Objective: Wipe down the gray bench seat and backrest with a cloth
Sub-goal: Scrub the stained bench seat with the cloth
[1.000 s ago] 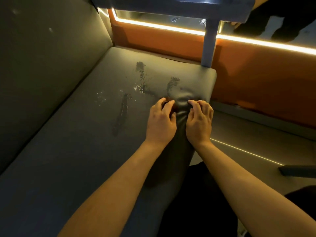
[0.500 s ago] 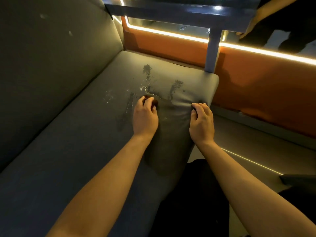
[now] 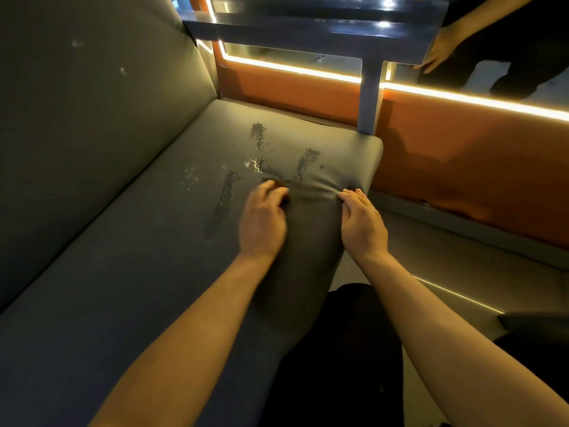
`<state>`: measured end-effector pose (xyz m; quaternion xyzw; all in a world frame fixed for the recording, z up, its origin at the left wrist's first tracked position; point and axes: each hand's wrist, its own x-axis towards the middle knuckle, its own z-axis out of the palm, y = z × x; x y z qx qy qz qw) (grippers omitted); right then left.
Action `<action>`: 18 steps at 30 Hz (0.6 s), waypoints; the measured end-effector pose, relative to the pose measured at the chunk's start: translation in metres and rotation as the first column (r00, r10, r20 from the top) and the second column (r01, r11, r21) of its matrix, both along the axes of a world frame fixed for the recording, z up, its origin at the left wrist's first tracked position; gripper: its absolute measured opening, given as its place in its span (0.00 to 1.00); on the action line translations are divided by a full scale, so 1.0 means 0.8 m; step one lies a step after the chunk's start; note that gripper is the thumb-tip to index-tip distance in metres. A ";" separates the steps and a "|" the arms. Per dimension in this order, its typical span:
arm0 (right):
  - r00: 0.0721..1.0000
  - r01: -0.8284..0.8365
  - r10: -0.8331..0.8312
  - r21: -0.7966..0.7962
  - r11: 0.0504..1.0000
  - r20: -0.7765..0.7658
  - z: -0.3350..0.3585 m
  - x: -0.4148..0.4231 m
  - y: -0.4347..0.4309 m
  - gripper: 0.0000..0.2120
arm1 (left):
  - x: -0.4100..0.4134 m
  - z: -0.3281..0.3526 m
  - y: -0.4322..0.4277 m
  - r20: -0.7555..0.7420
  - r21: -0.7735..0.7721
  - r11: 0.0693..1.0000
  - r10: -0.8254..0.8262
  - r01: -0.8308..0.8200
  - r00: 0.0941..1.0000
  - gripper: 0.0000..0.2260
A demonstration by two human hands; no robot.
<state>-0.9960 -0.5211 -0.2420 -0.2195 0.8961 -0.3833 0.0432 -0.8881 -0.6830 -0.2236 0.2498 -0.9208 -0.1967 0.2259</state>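
Pressing a small dark cloth (image 3: 278, 183) onto the gray seat (image 3: 138, 272) with the left hand (image 3: 263, 223), fingers curled over it and hiding most of it, showing only a dark edge past the fingertips. Blurring somewhat at that hand. Working at the near end of the wet streaks (image 3: 257, 140) spread over the seat's far part, with the cloth touching the closest of them. Gripping the seat's front edge with the right hand (image 3: 361, 224), just beside the left, fingers bent and bunching the cover into wrinkles running toward the cloth. Keeping both hands well apart from the backrest (image 3: 77, 118) on the left, marked with a couple of pale spots. Facing an orange panel (image 3: 462, 155) with a glowing light strip (image 3: 462, 98) beyond the seat, and a gray post (image 3: 371, 97) standing at its far corner.
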 end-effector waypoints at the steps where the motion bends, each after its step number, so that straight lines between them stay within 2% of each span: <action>1: 1.000 -0.001 0.002 0.052 0.999 -0.009 0.002 0.004 -0.003 0.20 | 0.009 -0.001 -0.016 0.002 0.021 0.997 0.077 -0.077 0.997 0.18; 4: 0.999 0.028 -0.031 0.156 0.987 0.013 0.008 0.015 -0.018 0.24 | 0.016 0.001 -0.018 0.019 0.103 0.985 0.139 -0.140 0.990 0.16; 11: 1.000 0.001 -0.003 0.290 0.957 0.006 0.017 0.020 -0.030 0.23 | -0.009 0.011 0.079 0.030 0.198 0.976 -0.102 0.094 0.994 0.17; 15: 0.998 -0.044 0.055 0.337 0.940 -0.024 0.021 0.022 -0.010 0.23 | 0.004 0.015 0.049 0.121 0.081 0.976 -0.213 0.204 0.970 0.17; 18: 0.997 -0.065 0.075 0.358 0.932 -0.013 0.024 0.025 -0.003 0.24 | 0.024 0.014 -0.005 0.117 0.029 0.999 -0.039 0.036 0.992 0.17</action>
